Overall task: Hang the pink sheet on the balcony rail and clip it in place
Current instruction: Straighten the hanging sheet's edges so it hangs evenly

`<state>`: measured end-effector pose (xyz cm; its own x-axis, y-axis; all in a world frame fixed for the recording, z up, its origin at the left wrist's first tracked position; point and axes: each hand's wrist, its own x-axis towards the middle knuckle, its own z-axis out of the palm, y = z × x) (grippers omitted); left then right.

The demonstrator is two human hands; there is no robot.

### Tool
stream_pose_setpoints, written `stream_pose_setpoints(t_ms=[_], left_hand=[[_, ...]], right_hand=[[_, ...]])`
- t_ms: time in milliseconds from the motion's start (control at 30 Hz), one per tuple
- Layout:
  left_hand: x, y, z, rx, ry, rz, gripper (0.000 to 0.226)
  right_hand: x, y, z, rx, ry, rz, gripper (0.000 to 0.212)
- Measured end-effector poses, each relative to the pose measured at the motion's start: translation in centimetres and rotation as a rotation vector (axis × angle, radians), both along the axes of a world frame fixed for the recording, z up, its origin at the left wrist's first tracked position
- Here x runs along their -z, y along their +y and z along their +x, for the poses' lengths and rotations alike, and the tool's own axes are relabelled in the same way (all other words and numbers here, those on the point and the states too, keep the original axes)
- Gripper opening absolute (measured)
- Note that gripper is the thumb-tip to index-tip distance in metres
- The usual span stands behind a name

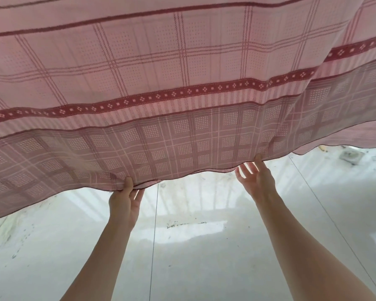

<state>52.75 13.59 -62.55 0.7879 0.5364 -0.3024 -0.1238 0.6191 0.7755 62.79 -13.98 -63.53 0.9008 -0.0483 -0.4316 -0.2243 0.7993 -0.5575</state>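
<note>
One pink sheet (161, 72) fills the upper half of the head view, spread wide with its hem hanging as a wavy edge across mid-frame. Pattern: checked pink ground, two dark red bands with white diamonds, and a darker, doubled strip along the hem. The balcony rail is not visible.

One tiled floor (193, 246), pale and glossy with scuff marks, lies below; one drain (350, 157) sits at upper right, just under the hem.

Two bare forearms reach up. Left hand (124, 200) pinches the hem, thumb in front of the cloth, fingers (137, 195) behind. Right hand (256, 179): fingers (242, 172) spread and straight, gripping nothing, thumb tip touching the hem.
</note>
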Motion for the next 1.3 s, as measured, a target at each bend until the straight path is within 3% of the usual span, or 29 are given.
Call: stream_pose_setpoints(t_ms=[267, 667, 767, 867, 933, 1000, 1067, 1233, 1300], left_hand=[[-0.7, -0.7, -0.7, -0.009, 0.009, -0.007, 0.013], [-2.0, -2.3, -0.3, -0.045, 0.066, -0.134, 0.019], [-1.5, -2.2, -0.2, -0.062, 0.075, -0.141, 0.017], [-1.1, -2.2, 0.0, -0.079, 0.076, -0.144, 0.014], [-1.0, -2.3, 0.2, -0.071, 0.067, -0.138, 0.014], [-0.8, -2.5, 0.5, -0.069, 0.063, -0.131, 0.015], [-0.7, -2.6, 0.7, -0.084, 0.064, -0.135, 0.015], [-0.6, -2.4, 1.1, -0.118, 0.032, -0.154, 0.017], [-0.5, -2.2, 0.9, -0.111, 0.038, -0.129, 0.017]], right_hand=[[-0.2, -0.8, -1.2, 0.073, 0.057, -0.033, 0.002], [-0.9, -3.5, -0.1, 0.176, 0.111, -0.004, 0.011], [-1.2, -3.6, -1.2, 0.141, 0.033, -0.211, 0.013], [-0.7, -3.8, -2.2, -0.011, -0.070, -0.697, 0.009], [0.1, -3.7, -1.5, -0.044, -0.050, -0.909, 0.024], [0.0, -3.9, -1.0, -0.027, -0.073, -1.070, 0.024], [0.0, -4.0, -1.2, -0.012, -0.081, -1.038, 0.019], [-0.8, -3.4, -1.8, 0.054, -0.105, -0.592, 0.032], [-1.1, -3.6, -1.3, 0.172, -0.016, -0.084, 0.035]])
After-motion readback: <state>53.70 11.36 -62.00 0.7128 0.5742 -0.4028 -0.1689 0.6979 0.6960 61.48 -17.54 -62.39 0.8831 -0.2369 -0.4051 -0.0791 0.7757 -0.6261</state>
